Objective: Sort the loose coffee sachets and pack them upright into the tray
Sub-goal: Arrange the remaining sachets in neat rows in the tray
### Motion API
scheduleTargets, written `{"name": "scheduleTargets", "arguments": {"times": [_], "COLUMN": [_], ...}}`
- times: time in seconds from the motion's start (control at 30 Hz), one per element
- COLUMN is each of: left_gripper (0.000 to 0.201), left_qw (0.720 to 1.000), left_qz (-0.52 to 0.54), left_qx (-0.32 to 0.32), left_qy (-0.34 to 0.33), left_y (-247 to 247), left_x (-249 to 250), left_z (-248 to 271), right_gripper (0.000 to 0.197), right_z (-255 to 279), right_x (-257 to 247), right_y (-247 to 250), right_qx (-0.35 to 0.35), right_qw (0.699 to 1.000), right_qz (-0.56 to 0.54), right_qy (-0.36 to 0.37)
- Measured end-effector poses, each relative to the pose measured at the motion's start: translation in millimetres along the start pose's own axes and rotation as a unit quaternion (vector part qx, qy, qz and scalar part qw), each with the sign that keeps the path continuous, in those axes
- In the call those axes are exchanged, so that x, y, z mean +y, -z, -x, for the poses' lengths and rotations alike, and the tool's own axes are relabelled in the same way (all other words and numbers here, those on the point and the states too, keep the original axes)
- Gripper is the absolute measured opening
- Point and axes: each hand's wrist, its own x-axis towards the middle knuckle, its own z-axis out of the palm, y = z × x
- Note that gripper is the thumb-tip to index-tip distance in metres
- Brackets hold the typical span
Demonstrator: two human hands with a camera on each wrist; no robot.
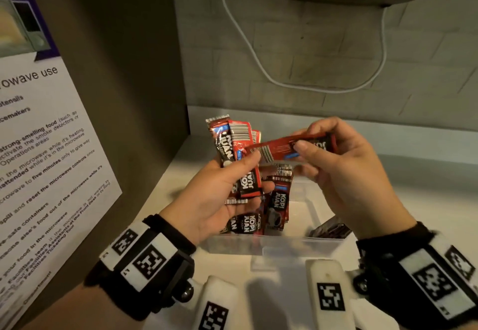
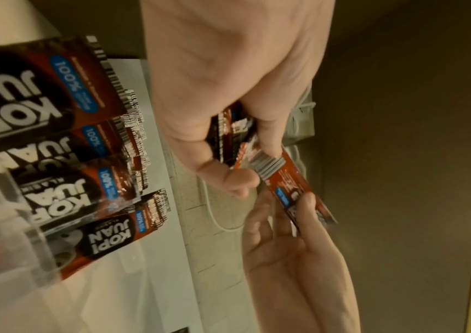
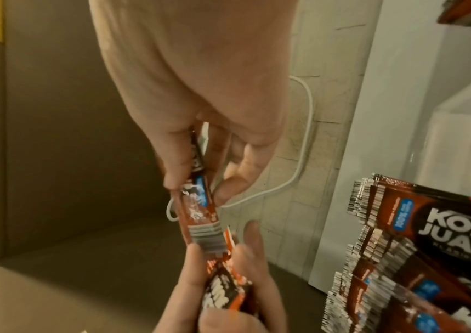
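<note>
The left hand (image 1: 219, 195) has its grip curled round a fanned bunch of sachets (image 1: 232, 146), thumb on top, so their lower ends are buried in the palm. The right hand (image 1: 344, 172) pinches one sachet (image 1: 284, 150) between thumb and fingers; it lies crosswise, its barcode end touching the left thumb. Its print is blurred in both wrist views.

Below the hands sits the clear tray (image 1: 297, 245) on the white worktop (image 1: 165, 174). A row of sachets (image 1: 278, 208) stands upright at its left side — how many I cannot count, the left hand covers part of them. The tray's right part shows bare floor, and something dark (image 1: 333, 229) lies at its right edge, half hidden by the right wrist.

A brown panel (image 1: 134, 71) closes in the left; the tiled wall (image 1: 310, 71) with a white cable (image 1: 248, 50) stands behind.
</note>
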Motion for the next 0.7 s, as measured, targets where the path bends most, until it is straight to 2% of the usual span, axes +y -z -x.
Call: {"name": "scheduleTargets", "arguments": {"times": [0.1,0.2,0.33,0.4,0.47,0.53,0.6,0.63,0.7], "left_gripper": [0.041,0.043,0.057,0.056,0.049,0.044,0.045,0.048,0.054], "left_qw": [0.999,0.997,0.995,0.992,0.986,0.979,0.974,0.973,0.976], "left_qz": [0.041,0.067,0.037,0.022,0.040,0.078,0.110,0.117,0.111], "left_qx": [0.022,0.031,0.064,0.090,0.113,0.134,0.138,0.136,0.126], "left_qy": [-0.003,-0.019,-0.061,-0.090,-0.114,-0.130,-0.142,-0.143,-0.138], "left_y": [1.8,1.2,-1.6,-2.4,-2.3,-2.2,-4.4,-6.0,-9.1], "left_x": [4.1,6.9,7.9,8.0,9.1,10.3,9.6,8.4,5.4], "left_z": [-2.4,-1.5,-0.9,-1.8,-2.7,-3.0,-2.6,-2.4,-1.9], "right_gripper": [0.027,0.017,0.025,0.031,0.038,0.026,0.030,0.032,0.019], "right_z": [6.7,15.2,23.6,26.7,27.1,26.8,27.5,27.8,28.2], "right_x": [5.3,13.4,24.5,24.8,24.4,21.1,20.2,21.8,22.8], "right_y": [3.7,6.0,4.6,1.6,1.7,-0.5,-6.4,-9.4,-15.0], "right_qx": [-0.080,-0.127,-0.104,-0.092,-0.045,0.002,0.016,0.018,0.030], "right_qw": [0.992,0.986,0.987,0.988,0.996,0.997,0.990,0.989,0.987], "right_qz": [0.042,0.063,0.111,0.117,0.072,-0.035,-0.074,-0.075,-0.099], "right_qy": [0.085,0.082,0.053,0.030,-0.005,-0.070,-0.117,-0.126,-0.122]}}
